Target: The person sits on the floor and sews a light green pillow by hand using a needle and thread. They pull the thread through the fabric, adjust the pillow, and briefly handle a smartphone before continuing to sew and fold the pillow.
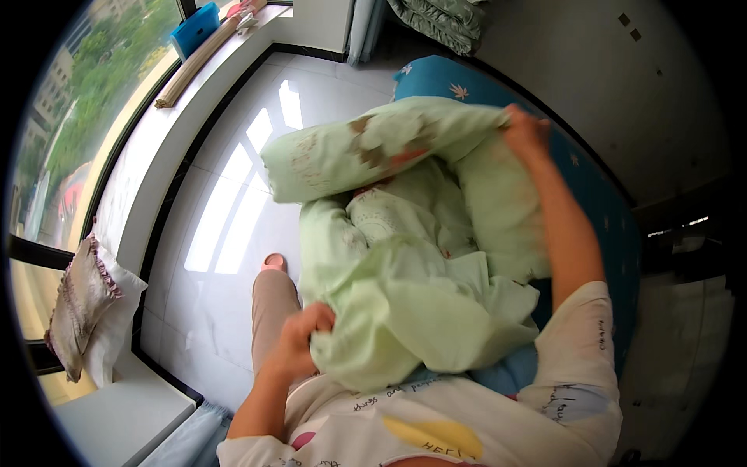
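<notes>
A pale green quilt (408, 292) with a printed flower pattern lies bunched in front of my body, partly folded over itself. My left hand (306, 330) grips its near left edge, fingers curled into the cloth. Further away, my right hand (525, 131) is closed on the far right corner, where a thick fold (327, 157) runs across to the left. Under the quilt is a bed with a teal sheet (583, 169) printed with pale leaves. Most of the bed's near side is hidden by the quilt and my arms.
A window sill (152, 128) runs along the left, bearing a rolled bamboo mat (198, 61), a blue folder (195, 29) and a ruffled cushion (84, 309). Glossy tiled floor (227, 210) lies between sill and bed. Folded grey-green bedding (443, 23) sits at the back beside the wall (560, 64).
</notes>
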The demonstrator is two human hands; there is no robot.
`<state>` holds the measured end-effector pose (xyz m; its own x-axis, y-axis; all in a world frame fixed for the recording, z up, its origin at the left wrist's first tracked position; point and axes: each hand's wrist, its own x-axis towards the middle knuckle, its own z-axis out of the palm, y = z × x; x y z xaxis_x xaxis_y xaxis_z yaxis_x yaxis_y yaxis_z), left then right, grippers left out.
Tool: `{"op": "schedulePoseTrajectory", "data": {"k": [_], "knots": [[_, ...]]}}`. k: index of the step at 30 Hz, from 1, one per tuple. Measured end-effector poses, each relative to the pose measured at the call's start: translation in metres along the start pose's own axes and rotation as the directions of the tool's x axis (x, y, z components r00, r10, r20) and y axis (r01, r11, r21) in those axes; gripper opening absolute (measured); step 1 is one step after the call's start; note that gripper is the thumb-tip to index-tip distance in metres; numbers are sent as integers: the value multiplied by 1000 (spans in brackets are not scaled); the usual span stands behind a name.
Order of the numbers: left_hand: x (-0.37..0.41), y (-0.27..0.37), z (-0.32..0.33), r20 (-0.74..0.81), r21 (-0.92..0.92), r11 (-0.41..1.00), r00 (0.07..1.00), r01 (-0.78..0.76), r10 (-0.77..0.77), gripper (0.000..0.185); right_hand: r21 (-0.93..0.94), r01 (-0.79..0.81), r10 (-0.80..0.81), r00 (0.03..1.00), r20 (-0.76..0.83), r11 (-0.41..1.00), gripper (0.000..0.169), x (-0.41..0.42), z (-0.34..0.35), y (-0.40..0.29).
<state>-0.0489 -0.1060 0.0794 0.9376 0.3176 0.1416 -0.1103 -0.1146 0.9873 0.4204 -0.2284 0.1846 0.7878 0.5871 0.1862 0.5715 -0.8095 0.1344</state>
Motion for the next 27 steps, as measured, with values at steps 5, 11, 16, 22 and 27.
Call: {"op": "schedulePoseTrajectory", "data": {"k": [5, 11, 16, 22, 27], "knots": [[-3, -8, 0, 62, -208, 978, 998, 20, -7, 27, 117, -566, 570, 756, -322, 816, 35, 68, -43, 64], [19, -35, 4, -39, -44, 978, 977, 206, -208, 45, -286, -413, 382, 910, -158, 865, 62, 70, 20, 69], [27, -31, 4, 91, 194, 935, 944, 296, -318, 64, 62, 73, -77, 995, 62, 995, 78, 28, 67, 11], [20, -64, 26, -94, 403, 869, 958, 286, -271, 44, -107, 107, -97, 991, 95, 988, 42, 41, 77, -17], [12, -85, 18, -138, 338, 888, 950, 312, -281, 30, 100, -263, 280, 923, -262, 960, 28, 116, 30, 21]]}}
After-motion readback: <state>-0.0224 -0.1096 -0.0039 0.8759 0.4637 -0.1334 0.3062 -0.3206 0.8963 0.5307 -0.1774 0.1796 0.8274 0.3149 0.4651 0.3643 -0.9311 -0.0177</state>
